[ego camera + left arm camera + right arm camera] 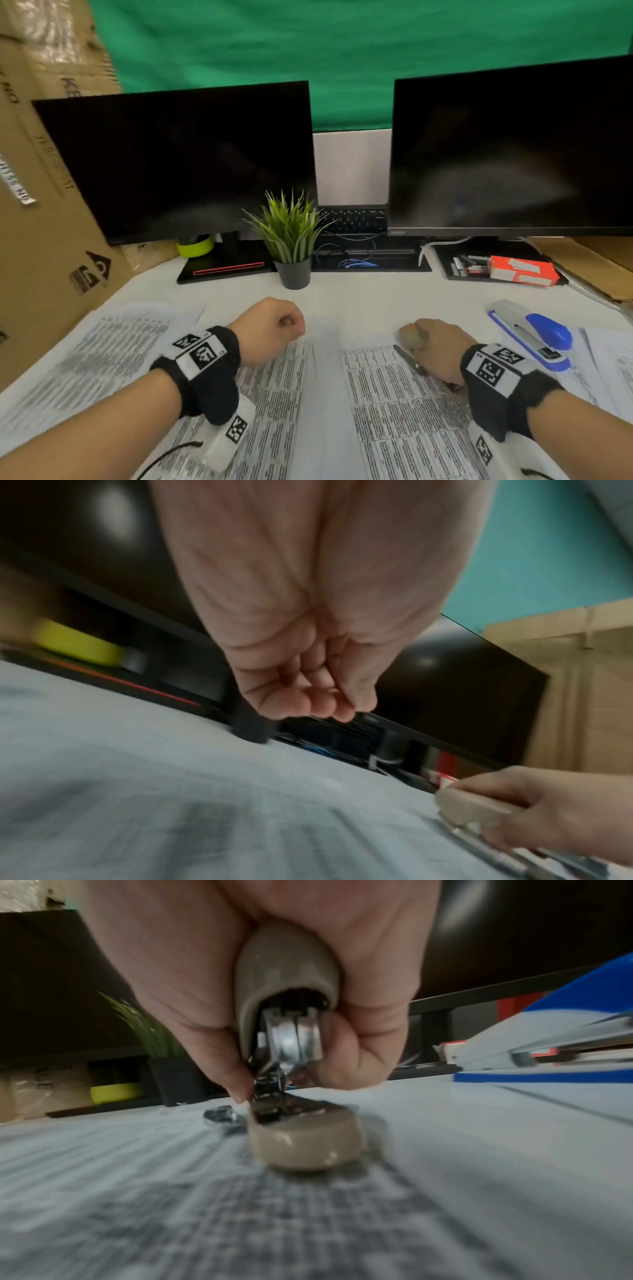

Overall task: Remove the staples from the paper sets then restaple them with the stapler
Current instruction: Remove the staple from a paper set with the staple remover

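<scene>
The right hand (442, 346) grips a beige staple remover (291, 1047), jaws down on the printed paper set (404, 404) left of the blue stapler (534, 332), seemingly to pry a staple, while the left hand (270, 329) is clenched empty.

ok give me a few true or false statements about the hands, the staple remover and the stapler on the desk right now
1. The right hand grips the staple remover. True.
2. The left hand holds the stapler. False: its fingers are curled and hold nothing.
3. The stapler lies on the papers to the right of the right hand. True.
4. The potted plant stands between the two monitors. True.
5. Both monitor screens are lit. False: the left monitor and right monitor are dark.
</scene>
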`<state>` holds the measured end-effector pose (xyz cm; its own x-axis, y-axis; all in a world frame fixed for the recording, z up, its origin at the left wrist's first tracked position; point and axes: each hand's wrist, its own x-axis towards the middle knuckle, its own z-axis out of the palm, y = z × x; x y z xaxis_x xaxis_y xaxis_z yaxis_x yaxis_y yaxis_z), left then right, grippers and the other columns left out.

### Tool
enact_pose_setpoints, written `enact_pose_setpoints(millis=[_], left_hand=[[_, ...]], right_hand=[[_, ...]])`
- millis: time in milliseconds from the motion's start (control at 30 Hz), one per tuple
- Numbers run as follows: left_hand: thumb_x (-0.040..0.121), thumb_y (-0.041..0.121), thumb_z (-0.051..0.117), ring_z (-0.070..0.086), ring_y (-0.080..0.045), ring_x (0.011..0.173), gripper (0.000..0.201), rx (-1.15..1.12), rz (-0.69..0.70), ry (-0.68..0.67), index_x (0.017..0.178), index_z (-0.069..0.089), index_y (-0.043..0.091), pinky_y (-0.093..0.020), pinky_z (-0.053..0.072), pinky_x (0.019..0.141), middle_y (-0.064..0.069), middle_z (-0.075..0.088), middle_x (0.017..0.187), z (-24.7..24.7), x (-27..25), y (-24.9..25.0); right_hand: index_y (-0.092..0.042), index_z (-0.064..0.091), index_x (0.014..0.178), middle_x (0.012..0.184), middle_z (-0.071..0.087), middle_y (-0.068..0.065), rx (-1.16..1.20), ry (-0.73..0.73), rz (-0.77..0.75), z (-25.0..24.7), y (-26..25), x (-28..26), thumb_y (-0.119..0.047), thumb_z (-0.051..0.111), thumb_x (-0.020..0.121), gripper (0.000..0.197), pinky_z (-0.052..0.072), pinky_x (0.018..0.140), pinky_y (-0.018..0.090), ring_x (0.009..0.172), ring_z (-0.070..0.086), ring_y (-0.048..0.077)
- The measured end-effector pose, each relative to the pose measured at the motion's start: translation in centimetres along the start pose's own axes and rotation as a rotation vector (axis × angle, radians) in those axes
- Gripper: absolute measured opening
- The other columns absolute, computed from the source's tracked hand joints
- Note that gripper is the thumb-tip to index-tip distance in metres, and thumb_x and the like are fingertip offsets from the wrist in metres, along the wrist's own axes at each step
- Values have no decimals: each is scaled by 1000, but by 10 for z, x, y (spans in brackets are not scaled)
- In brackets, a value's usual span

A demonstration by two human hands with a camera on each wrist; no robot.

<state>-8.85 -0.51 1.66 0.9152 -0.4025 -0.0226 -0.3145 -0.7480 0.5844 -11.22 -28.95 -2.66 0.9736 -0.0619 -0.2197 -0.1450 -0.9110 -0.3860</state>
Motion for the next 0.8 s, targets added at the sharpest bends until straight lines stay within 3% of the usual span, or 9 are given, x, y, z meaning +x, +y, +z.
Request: enact_pose_setpoints(millis=[133,233,300,400,500,633,700,800], left_hand=[[88,11,67,50,4,49,17,-21,-212,39,74,69,20,-11,42,54,11,60,59,-47,-83,-46],[83,7,67,52,-5,50,19,20,-445,-144,69,70,20,-20,45,54,5,63,60,-73,-164,-85],[77,8,66,53,-10,51,18,90,-624,-195,64,71,19,-22,45,52,2,64,60,-76,-220,-115],[75,-1,58,52,-12,42,25,167,-843,-68,59,68,15,-19,42,44,1,64,53,-67,-278,-155],[75,-9,57,58,-17,44,26,266,-966,-41,63,64,14,-22,47,42,0,62,55,-63,-300,-182],[79,-6,57,53,-9,35,18,338,-987,-39,85,72,0,-19,44,39,2,62,48,-75,-283,-181],[82,2,52,62,-15,52,20,419,-904,54,82,72,6,-23,52,50,-3,71,67,-88,-259,-161],[86,4,48,60,-21,73,19,460,-647,152,80,65,11,-27,48,63,-4,66,79,-98,-209,-114]], right_hand=[[-20,58,106,102,63,3,94,43,-183,13,-51,-7,-25,53,91,17,48,82,30,94,60,25],[-24,58,98,97,64,2,193,10,-270,32,-95,-16,-26,57,88,10,46,76,29,87,59,23],[-24,59,103,101,64,4,236,-26,-293,46,-116,-22,-24,59,89,15,43,76,28,89,58,23],[-21,59,119,104,64,4,271,-64,-286,58,-130,-32,-24,62,89,30,41,71,26,86,58,21],[-21,60,115,94,63,3,278,-33,-277,54,-128,-38,-26,60,91,24,40,59,23,78,57,17],[-24,62,107,85,64,1,302,33,-239,37,-108,-41,-22,63,89,18,42,56,24,74,59,20],[-23,63,106,83,66,1,323,78,-190,26,-90,-42,-20,67,86,20,45,58,27,73,61,21],[-20,61,106,85,67,6,328,128,-106,8,-59,-46,-19,66,87,20,46,59,27,73,62,23]])
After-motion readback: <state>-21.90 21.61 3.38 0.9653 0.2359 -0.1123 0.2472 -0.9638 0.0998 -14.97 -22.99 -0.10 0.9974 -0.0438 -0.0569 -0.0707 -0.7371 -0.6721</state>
